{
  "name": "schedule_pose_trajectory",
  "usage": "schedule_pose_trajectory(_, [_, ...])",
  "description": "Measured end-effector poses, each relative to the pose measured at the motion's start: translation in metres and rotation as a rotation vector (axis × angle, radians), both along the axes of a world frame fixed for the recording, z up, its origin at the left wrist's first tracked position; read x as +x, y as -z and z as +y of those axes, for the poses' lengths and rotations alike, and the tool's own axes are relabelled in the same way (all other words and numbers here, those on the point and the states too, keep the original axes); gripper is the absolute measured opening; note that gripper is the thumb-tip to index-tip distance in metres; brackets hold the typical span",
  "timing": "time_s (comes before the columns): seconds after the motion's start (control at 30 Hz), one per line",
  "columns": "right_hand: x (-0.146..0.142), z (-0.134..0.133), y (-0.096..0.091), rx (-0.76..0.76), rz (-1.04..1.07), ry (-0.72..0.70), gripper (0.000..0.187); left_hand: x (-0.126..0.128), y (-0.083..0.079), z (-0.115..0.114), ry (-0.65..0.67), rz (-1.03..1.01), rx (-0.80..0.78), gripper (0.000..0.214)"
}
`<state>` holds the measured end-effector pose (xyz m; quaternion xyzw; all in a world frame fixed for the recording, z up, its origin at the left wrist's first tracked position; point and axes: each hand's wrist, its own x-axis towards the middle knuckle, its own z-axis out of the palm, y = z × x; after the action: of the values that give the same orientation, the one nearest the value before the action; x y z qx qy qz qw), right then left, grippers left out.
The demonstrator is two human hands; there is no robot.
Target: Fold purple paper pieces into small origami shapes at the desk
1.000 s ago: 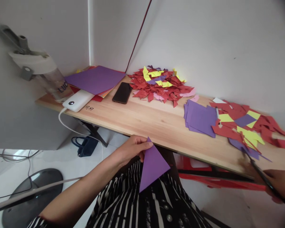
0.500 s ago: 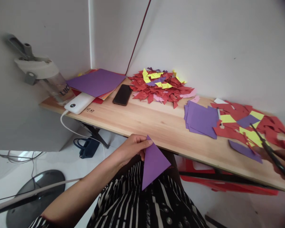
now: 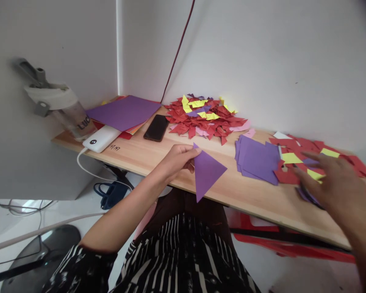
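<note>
My left hand pinches a purple paper triangle by its upper corner, holding it over the table's front edge. On the right, my right hand hovers over paper scraps, slightly blurred, its fingers apart and nothing seen in them. A dark shape with a purple offcut shows below that hand; whether it is the scissors I cannot tell. Between my hands lies a stack of purple paper squares. Red and yellow paper scraps spread beside the stack, partly covered by my right hand.
A heap of red, yellow and purple cut pieces lies against the wall. Left of it are a black phone, a white power bank with a cable, purple sheets and a clear bottle.
My left hand has risen toward the table with the purple triangle. My right hand has let go of the scissors and moved left over the scraps, its fingers spread.
</note>
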<state>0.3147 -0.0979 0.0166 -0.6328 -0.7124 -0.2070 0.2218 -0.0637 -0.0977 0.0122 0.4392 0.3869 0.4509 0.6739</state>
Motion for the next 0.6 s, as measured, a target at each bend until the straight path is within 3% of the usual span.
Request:
schedule_pose_trajectory(0.1, [-0.068,0.007,-0.014,-0.02,0.141,-0.432,0.049,0.009,-0.003,0.03,0.02,0.041,-0.001,0.027])
schedule_pose_trajectory(0.17, [-0.104,0.016,-0.017,0.026,0.067,-0.638,0.048,0.014,-0.005,0.049,0.032,0.065,-0.025,0.028])
schedule_pose_trajectory(0.23, [-0.13,0.029,-0.013,0.06,-0.037,-0.758,0.042,0.016,-0.009,0.066,0.043,0.062,-0.043,0.025])
schedule_pose_trajectory(0.43, [-0.158,0.072,0.008,0.174,-0.058,-0.821,0.02,0.013,-0.013,0.107,0.092,0.047,-0.091,0.017])
schedule_pose_trajectory(0.6, [-0.154,0.089,0.024,0.168,-0.035,-0.84,0.014,0.008,0.012,0.118,0.257,-0.066,-0.113,0.016])
